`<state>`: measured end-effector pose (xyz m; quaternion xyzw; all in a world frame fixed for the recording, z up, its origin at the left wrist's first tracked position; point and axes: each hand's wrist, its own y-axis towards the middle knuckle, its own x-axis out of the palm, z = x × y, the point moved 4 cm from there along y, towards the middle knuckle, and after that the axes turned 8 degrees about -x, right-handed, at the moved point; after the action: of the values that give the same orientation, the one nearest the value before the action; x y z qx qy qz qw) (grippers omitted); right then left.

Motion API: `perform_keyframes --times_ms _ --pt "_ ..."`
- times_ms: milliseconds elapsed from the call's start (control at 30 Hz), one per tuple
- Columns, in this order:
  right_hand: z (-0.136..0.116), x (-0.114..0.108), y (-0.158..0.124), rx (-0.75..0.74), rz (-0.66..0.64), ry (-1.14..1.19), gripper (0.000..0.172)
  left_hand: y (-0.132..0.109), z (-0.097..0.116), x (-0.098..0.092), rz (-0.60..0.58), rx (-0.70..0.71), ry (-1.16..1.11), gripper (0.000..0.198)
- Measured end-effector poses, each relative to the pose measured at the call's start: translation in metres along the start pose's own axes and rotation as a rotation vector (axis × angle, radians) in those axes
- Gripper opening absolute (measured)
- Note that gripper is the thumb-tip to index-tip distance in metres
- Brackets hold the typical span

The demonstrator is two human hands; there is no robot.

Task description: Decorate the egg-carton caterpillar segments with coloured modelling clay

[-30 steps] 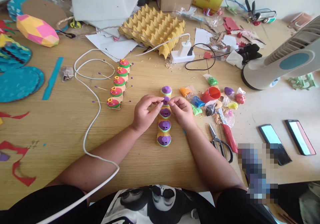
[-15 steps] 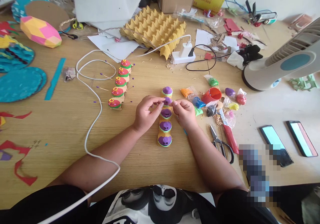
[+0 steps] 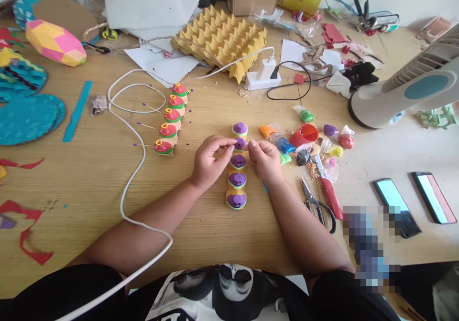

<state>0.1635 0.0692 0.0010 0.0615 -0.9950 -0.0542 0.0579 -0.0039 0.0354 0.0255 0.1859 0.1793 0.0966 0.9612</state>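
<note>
A caterpillar of egg-carton cups topped with purple clay (image 3: 237, 180) lies along the wooden table (image 3: 201, 225) in front of me. My left hand (image 3: 210, 161) and my right hand (image 3: 264, 158) meet over its second cup from the far end. Both pinch with thumb and fingertips at the purple clay there. What sits between the fingertips is too small to name. A second caterpillar with red and green tops and purple-headed pins (image 3: 170, 120) lies to the left, apart from my hands.
Small bags and lumps of coloured clay (image 3: 304, 142) and a red cup (image 3: 304, 134) lie right of my hands, then scissors (image 3: 317, 206), a red knife (image 3: 328, 192), two phones (image 3: 394, 206). A white cable (image 3: 134, 168), yellow egg tray (image 3: 222, 41), fan (image 3: 405, 91) and paper crafts surround.
Both hands stay pinched at the same cup; the fingertips have shifted only slightly. The view has drifted a little.
</note>
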Motion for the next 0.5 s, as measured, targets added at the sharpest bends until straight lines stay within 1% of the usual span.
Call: perform_keyframes --times_ms 267,500 --pt "-0.0039 0.0013 -0.0009 -0.003 -0.06 -0.104 0.056 0.0006 0.0018 0.0012 -0.017 0.02 -0.012 0.013" --pt "-0.0093 0.0066 -0.0026 -0.095 -0.131 -0.144 0.048 0.0005 0.0026 0.0043 -0.095 0.06 0.005 0.015"
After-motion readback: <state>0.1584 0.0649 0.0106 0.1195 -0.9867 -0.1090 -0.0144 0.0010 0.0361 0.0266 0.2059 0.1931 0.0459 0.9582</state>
